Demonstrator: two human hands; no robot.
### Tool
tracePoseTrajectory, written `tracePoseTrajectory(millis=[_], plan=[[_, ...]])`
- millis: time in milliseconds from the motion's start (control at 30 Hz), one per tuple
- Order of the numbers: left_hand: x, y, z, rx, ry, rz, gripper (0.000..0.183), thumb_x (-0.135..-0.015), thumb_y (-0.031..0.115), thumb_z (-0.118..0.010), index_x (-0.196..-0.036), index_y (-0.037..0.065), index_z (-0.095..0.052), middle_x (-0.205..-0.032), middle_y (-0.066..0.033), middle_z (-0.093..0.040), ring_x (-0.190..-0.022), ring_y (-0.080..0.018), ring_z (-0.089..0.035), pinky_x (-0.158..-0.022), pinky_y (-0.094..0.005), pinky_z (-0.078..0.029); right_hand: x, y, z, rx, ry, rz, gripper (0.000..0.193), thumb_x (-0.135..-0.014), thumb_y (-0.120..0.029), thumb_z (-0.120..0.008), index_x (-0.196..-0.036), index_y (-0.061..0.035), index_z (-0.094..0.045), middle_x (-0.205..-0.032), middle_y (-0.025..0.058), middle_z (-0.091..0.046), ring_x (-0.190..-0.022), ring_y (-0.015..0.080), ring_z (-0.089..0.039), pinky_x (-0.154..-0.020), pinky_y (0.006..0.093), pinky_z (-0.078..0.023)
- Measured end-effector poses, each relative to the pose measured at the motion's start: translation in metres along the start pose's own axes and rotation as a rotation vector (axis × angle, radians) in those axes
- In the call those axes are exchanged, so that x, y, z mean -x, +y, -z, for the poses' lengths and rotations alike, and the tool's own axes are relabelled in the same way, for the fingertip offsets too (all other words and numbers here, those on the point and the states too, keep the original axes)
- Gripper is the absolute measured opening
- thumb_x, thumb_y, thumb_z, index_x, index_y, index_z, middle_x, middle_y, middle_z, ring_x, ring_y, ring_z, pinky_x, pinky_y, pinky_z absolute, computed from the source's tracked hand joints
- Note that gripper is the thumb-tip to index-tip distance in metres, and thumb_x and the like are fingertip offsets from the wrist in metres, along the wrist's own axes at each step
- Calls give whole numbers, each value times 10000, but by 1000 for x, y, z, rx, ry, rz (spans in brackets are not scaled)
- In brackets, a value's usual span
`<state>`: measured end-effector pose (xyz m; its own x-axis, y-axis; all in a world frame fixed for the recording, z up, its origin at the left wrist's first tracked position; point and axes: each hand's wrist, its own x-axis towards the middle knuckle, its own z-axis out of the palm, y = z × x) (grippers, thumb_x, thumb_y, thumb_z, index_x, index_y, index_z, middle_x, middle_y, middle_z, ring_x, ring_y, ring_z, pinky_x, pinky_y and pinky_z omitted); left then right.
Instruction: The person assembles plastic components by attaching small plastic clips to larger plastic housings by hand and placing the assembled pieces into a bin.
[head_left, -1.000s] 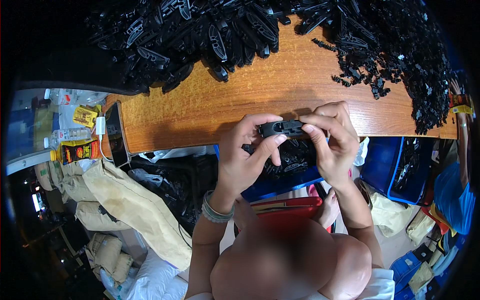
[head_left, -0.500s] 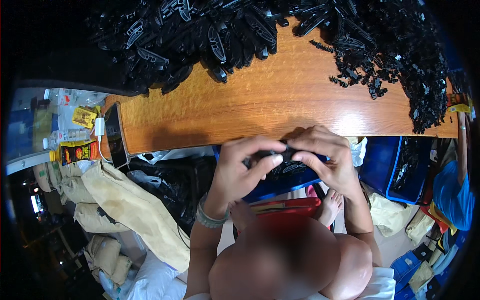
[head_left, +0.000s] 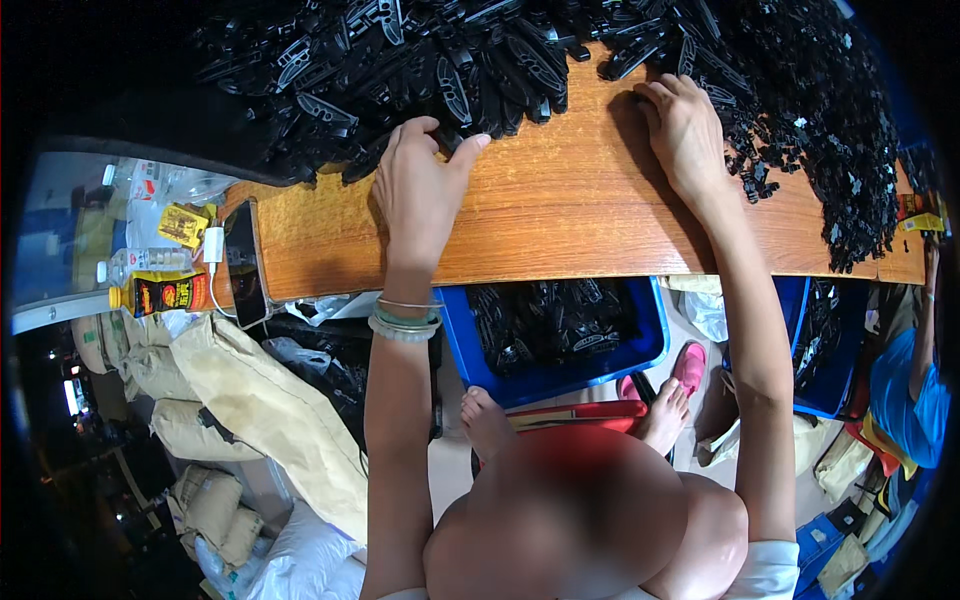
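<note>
My left hand (head_left: 420,190) reaches over the table to the near edge of a heap of black plastic shells (head_left: 450,85), long and oval. Its thumb stands well apart from its fingers, and the fingertips touch or nearly touch the heap. Farther right, my right hand (head_left: 685,140) lies at the left side of a pile of small black clips (head_left: 800,130). Its fingers are bent down and drawn together at the wooden tabletop; something small and dark shows at their tips, too little to name.
Below the table edge stands a blue bin (head_left: 560,385) with many black shells inside. Another blue bin (head_left: 800,400) is to its right. A phone (head_left: 240,250) with a white cable, bottles (head_left: 150,265) and a yellow packet (head_left: 182,225) lie at the left. Paper sacks (head_left: 250,385) cover the left floor.
Both hands have moved apart and forward from the table's front edge, where they held a black piece between them. The left is now at the shells, the right at the clips; that piece is gone from them.
</note>
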<state>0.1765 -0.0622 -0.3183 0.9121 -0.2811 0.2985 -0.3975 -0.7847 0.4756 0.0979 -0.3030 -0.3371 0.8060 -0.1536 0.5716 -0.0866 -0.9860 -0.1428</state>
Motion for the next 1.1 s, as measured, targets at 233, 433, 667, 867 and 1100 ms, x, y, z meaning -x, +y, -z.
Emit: tracePoseTrajectory(millis=[233, 433, 667, 867, 1100], plan=[[27, -25, 15, 357, -211, 31, 239, -695, 64, -686, -900, 2, -581, -734, -87, -549, -666, -170, -528, -613, -278, -447, 29, -35, 21, -166, -100, -51, 90, -744, -14, -593, -834, -9, -601, -846, 124, -547, -789, 301, -548, -684, 364, -459], [55, -21, 22, 362, -125, -142, 307, -690, -24, -677, -971, -3, -555, -803, -41, -554, -693, -94, -489, -649, -219, -418, 38, -51, 28, -401, -70, -20, 82, -761, 17, -584, -840, 4, -603, -823, 125, -544, -747, 291, -560, -661, 340, -458], [78, 14, 23, 699, -359, 114, 214, -763, -34, -645, -959, -19, -561, -871, -63, -591, -753, -89, -568, -681, -200, -458, 69, -67, 41, -1518, -159, -526, 130, -864, 8, -536, -955, 57, -615, -845, 98, -602, -701, 137, -610, -634, 245, -507], [90, 24, 16, 930, -377, -29, 239, -768, -69, -634, -995, -30, -572, -854, -48, -594, -728, -67, -568, -553, -178, -461, 79, -80, 53, -1715, -130, -625, 146, -861, 11, -540, -990, 68, -580, -805, 130, -660, -733, 195, -656, -649, 260, -536], [95, 38, 21, 1197, -472, 145, 250, -787, -65, -612, -1031, -71, -559, -817, -124, -637, -663, -146, -634, -582, -225, -525, 81, -92, 53, -1435, -66, -396, 128, -760, 57, -623, -880, 24, -651, -962, 110, -568, -916, 176, -521, -815, 288, -412]])
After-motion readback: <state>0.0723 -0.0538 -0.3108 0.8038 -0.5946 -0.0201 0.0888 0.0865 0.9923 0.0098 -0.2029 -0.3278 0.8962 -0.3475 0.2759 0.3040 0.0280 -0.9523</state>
